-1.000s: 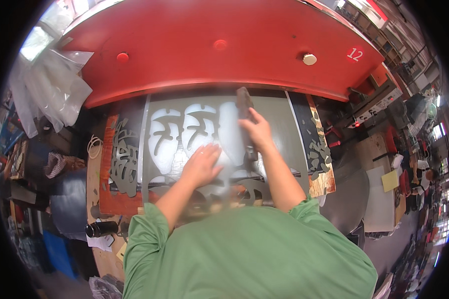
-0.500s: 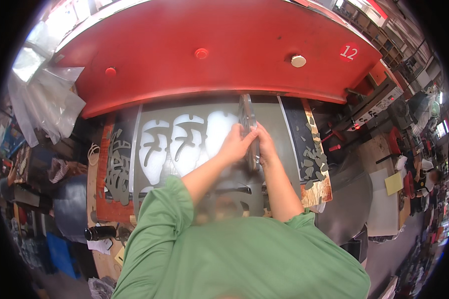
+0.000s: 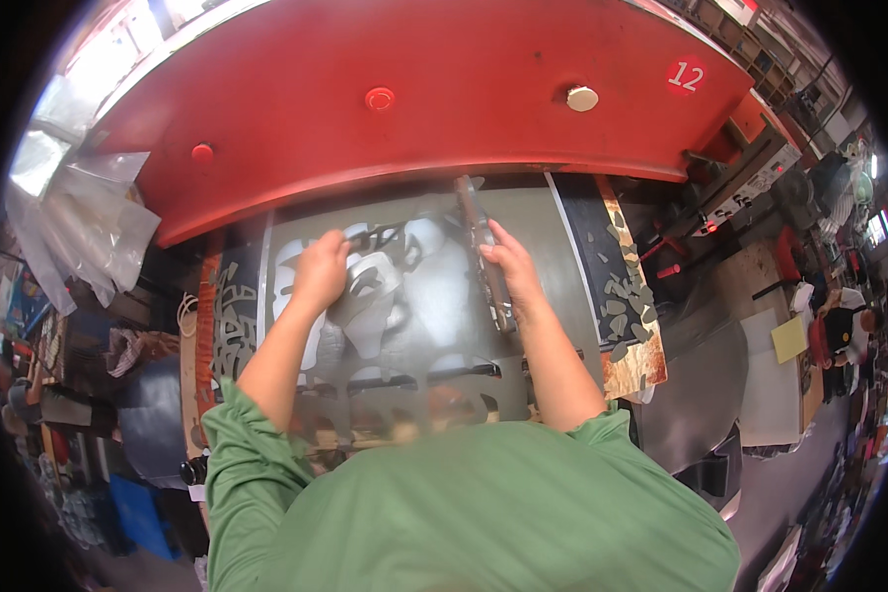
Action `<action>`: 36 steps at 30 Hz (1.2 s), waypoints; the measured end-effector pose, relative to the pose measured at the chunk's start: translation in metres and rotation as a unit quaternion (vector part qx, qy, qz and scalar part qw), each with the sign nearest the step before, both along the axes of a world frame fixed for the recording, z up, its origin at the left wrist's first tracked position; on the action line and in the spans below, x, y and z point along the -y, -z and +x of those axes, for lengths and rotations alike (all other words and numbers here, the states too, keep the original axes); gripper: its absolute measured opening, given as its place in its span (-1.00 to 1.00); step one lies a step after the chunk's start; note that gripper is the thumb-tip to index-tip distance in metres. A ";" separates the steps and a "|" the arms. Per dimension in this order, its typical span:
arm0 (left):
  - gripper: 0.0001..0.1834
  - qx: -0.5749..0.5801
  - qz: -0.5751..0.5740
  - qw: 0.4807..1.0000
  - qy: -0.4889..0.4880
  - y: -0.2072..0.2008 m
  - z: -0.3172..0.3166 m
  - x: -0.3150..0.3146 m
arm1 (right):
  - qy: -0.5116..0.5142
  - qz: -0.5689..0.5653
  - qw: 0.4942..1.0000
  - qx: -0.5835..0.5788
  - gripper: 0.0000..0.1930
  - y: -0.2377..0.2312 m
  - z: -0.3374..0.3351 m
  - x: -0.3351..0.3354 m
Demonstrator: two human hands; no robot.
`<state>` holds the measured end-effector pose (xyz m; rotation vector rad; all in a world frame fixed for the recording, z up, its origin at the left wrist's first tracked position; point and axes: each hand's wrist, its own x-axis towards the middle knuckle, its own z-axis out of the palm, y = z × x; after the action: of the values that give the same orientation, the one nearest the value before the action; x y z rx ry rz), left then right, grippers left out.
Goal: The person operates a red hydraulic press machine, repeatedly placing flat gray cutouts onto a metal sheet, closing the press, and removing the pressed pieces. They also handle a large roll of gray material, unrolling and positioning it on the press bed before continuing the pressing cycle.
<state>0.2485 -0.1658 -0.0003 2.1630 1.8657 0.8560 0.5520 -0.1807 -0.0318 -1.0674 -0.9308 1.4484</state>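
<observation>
My right hand (image 3: 513, 264) is closed on a metal cutting die (image 3: 473, 212), which stands on edge, its narrow side toward me, over the grey sheet (image 3: 538, 242). My left hand (image 3: 322, 270) is curled shut above the left part of the sheet, apart from the die. Whether something is pinched in its fingers is hidden. Beneath and beside it are white, shoe-upper-shaped cutouts (image 3: 439, 291) in the sheet. Blurred grey strips (image 3: 373, 235) lie or hang just right of the left fingers. More cut openings (image 3: 464, 367) run along the near edge.
A red press beam (image 3: 464, 89) with buttons spans the far side. Grey scraps (image 3: 232, 316) lie left of the sheet, more scraps (image 3: 622, 306) right. Clear plastic bags (image 3: 99, 212) hang at far left. A control box (image 3: 755, 187) and a side table (image 3: 768, 395) stand right.
My left hand has let go of the die and moved left over the cutouts. My right hand still holds the die, now tilted slightly. The view has shifted a little.
</observation>
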 end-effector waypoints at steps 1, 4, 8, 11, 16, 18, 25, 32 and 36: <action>-0.78 -0.023 -0.017 0.999 0.018 0.000 -0.014 0.007 | -0.002 -0.001 1.000 0.006 -0.19 -0.001 0.000 -0.002; -0.81 0.060 0.023 0.993 -0.095 0.003 -0.070 0.028 | 0.021 0.004 1.000 0.006 -0.20 -0.003 0.000 -0.005; -0.80 0.299 -0.077 0.930 -0.197 0.032 -0.157 0.067 | 0.058 0.038 0.996 -0.058 -0.28 -0.003 -0.001 -0.001; -0.79 0.213 -0.186 0.921 -0.268 0.071 -0.194 0.104 | 0.077 0.027 0.995 -0.057 -0.23 -0.002 0.002 0.008; -0.61 -0.099 -0.097 0.925 -0.354 0.081 -0.202 0.135 | 0.083 0.098 0.989 0.077 -0.15 -0.003 0.014 0.018; -0.55 -0.142 -0.016 0.936 -0.320 0.065 -0.186 0.128 | 0.122 0.120 0.929 0.327 -0.08 -0.003 0.018 0.018; -0.50 -0.076 0.093 0.992 -0.034 0.030 -0.061 0.098 | 0.087 0.021 0.752 0.653 -0.10 -0.001 0.009 0.013; -0.53 -0.062 0.065 0.996 0.017 0.028 -0.033 0.130 | 0.098 0.010 0.722 0.684 -0.13 0.012 0.004 0.017; -0.56 -0.024 0.131 0.991 -0.030 0.044 -0.060 0.189 | 0.119 0.057 0.740 0.659 -0.22 0.013 0.024 0.029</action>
<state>0.1888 -0.3549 -0.0447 2.3032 1.9468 1.1289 0.5759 -0.2099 -0.0444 -2.0512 -1.7002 0.1895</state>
